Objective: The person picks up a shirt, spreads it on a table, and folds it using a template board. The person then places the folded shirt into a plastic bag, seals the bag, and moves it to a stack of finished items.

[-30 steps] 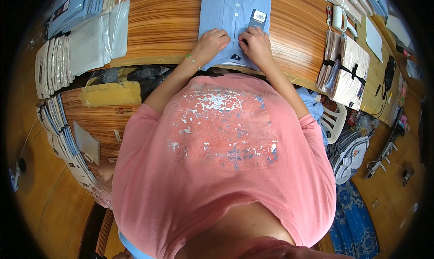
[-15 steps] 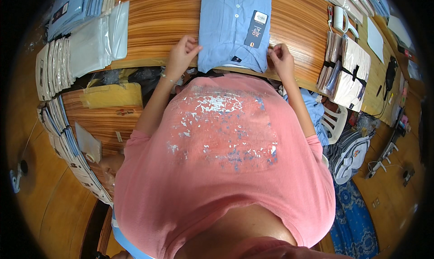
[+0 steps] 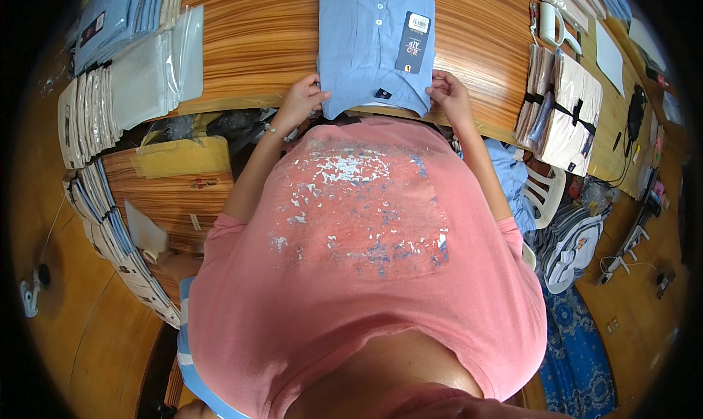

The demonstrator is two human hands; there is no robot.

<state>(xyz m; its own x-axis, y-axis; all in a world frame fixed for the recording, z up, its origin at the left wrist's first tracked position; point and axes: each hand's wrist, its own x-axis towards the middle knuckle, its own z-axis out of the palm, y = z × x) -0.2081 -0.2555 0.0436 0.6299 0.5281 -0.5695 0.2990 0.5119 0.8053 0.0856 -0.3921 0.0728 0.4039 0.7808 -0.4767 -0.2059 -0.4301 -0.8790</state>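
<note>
A folded light-blue button shirt (image 3: 351,46) lies on the wood-grain table in front of me, its collar end toward me at the near edge. A dark hang tag (image 3: 414,47) with a white label rests on its right side. My left hand (image 3: 299,104) is closed at the shirt's near left edge, thumb and fingers pinching the cloth. On the opposite side, my right hand (image 3: 451,99) pinches the near right edge below the tag. The fingertips under the cloth are partly hidden.
Clear plastic sleeves (image 3: 143,71) and packed shirts (image 3: 110,31) stand at the left. Strapped bundles of packed garments (image 3: 570,115) and a white-handled roller (image 3: 551,25) lie at the right. A white plastic chair (image 3: 543,196) stands below. Another person's arm (image 3: 179,265) shows at my left.
The shirt has shifted slightly left and away from me. Both hands have come in against its near edges; the left moved down toward the collar end, and the right now grips the cloth.
</note>
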